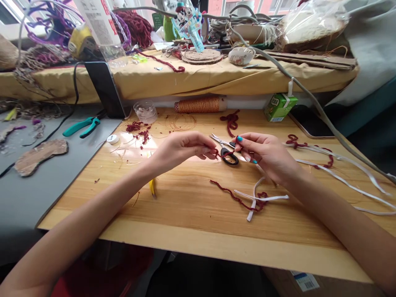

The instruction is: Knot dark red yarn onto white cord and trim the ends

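Observation:
A short length of dark red yarn [228, 154] stretches between my two hands above the wooden table. My left hand [193, 146] pinches its left end with thumb and fingers. The other end is pinched in my right hand [255, 147], whose nails show blue polish. Black-handled scissors [229, 158] lie just under the yarn, blades toward the upper left, partly hidden by my right hand. Nearer the front edge, another dark red yarn [230, 193] lies tangled with white cord [275, 198]. A coiled dark red piece [230, 122] rests behind the scissors.
Around the wooden table [185, 231] are a clear cup [145, 111], an orange thread spool [201, 104], a green drink carton [280, 107], a phone [311, 121] and white cords [346, 178] at the right. Teal pliers [82, 126] and an upright phone [105, 88] stand left.

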A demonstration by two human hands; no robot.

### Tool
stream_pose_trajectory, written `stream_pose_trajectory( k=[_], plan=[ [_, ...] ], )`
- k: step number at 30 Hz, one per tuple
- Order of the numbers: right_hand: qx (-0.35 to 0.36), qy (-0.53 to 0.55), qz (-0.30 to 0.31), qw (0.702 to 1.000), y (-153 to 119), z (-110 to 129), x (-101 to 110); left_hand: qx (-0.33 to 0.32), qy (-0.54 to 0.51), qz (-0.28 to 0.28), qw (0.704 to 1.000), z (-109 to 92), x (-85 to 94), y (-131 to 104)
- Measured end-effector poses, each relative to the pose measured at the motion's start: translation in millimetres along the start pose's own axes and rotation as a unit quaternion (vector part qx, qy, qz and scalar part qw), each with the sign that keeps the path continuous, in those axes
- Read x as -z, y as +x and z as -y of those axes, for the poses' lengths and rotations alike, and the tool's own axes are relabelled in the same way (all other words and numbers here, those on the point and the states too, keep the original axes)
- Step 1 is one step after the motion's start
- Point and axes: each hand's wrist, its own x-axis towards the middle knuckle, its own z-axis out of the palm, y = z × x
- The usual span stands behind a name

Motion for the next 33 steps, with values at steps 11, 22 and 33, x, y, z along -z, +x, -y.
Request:
stream_pose_trajectory(
  k=[11, 22, 33],
  plan=[
    [0.042, -0.043, -0.022, 0.998, -12, -7, -22, -0.120, 0.136, -0.078, 0.980, 0, -15.6, -3],
    [0.080, -0.026, 0.007, 0.996, -22, -10, -41, 0.003, -0.038, -0.039, 0.999, 7, -34.9, -8],
    [0.132, -0.165, 0.076, 0.975, -20, -7, -35, 0.024, -0.029, -0.131, 0.991, 8, -30.7, -6]
  ],
)
